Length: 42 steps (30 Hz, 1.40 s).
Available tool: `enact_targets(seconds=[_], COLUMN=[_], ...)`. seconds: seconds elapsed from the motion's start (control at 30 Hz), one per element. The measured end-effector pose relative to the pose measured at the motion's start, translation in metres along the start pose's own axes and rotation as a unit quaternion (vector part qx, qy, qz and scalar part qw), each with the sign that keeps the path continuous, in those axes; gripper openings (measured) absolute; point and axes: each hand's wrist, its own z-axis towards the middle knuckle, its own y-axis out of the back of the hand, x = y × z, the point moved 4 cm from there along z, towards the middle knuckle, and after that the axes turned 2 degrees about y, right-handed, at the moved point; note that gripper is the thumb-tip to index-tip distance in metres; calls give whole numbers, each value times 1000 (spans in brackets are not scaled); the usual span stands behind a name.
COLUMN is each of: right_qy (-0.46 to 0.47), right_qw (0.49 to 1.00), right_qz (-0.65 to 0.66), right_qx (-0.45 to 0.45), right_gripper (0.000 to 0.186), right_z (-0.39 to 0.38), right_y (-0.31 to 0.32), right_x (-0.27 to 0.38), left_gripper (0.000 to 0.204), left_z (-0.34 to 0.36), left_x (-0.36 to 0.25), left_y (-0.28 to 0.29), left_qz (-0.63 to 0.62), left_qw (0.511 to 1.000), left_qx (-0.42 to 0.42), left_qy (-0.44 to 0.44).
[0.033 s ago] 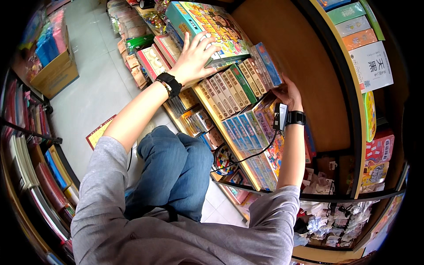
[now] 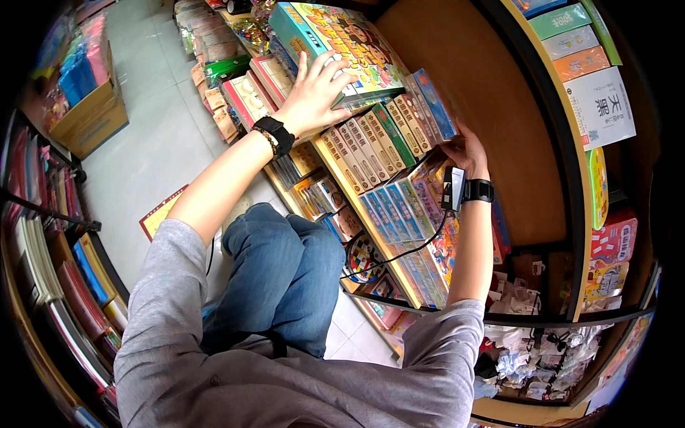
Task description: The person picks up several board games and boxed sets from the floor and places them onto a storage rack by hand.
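My left hand (image 2: 314, 96) is spread over the near edge of a large teal game box (image 2: 357, 46) with a colourful picture on its lid. Its fingers are apart and lie on the box without wrapping round it. At the right end of a row of upright boxes, my right hand (image 2: 467, 151) touches the end of a thin blue box (image 2: 434, 103). Those fingers are apart, though partly hidden by the boxes. Tan boxes (image 2: 364, 146) and a green box (image 2: 394, 134) stand between my hands. A small black-and-white device (image 2: 452, 188) with a cable sits at my right wrist.
Blue-cased packs (image 2: 389, 210) fill the near part of the wooden shelf (image 2: 342, 175). Red-and-cream boxes (image 2: 246, 96) stand left of my left hand. A cardboard carton (image 2: 89, 128) sits on the floor, and another shelf holds folders (image 2: 39, 264) at left.
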Motion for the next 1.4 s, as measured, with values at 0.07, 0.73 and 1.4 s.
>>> enact_targets(seconds=[0.07,0.73,1.4], right_qy=[10,15,342], right_qw=[1000,992,817], right_qz=[8,-87,-463], right_qx=[6,94,40], right_gripper=[27,34,80], right_z=[2,-19,-75], right_y=[0,16,-21], right_x=[-1,13,11], left_gripper=[57,56,55], left_z=[0,1,9], left_x=[2,-4,-4], left_y=[2,1,-8], left_qz=[7,4,-4], left_qw=[1000,1000,1000], left_qx=[5,-12,25], left_qy=[-1,-11,-17])
